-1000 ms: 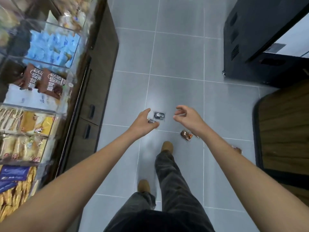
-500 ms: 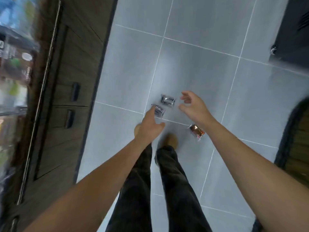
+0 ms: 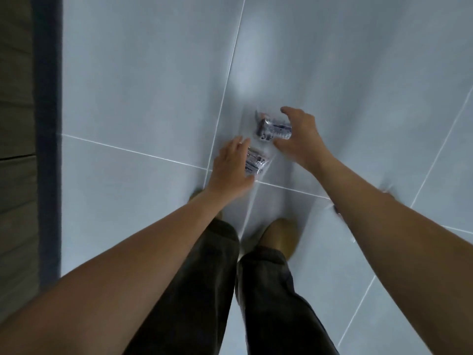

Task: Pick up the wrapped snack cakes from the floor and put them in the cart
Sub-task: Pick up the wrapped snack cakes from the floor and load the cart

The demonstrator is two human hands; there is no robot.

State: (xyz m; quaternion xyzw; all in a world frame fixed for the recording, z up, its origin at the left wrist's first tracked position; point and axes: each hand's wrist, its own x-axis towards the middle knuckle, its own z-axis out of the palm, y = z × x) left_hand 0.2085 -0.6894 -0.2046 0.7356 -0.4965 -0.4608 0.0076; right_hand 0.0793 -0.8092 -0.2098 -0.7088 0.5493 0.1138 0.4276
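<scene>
Two wrapped snack cakes lie on the grey tiled floor (image 3: 128,98), by a crossing of grout lines, just beyond the person's shoes (image 3: 279,237). The left hand (image 3: 231,167), fingers straight, touches the near cake (image 3: 256,161). The right hand (image 3: 299,139) arches fingers and thumb around the far cake (image 3: 273,128). Blur hides whether they clamp it.

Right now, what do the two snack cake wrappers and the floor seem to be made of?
The far wrapper and the near wrapper: probably thin plastic film, partly clear and glossy. The crinkles catch bright glints and dark print shows on them. The floor: likely glazed ceramic tile, grey and semi-gloss. It mirrors a soft patch of light, and thin pale grout lines divide it.
</scene>
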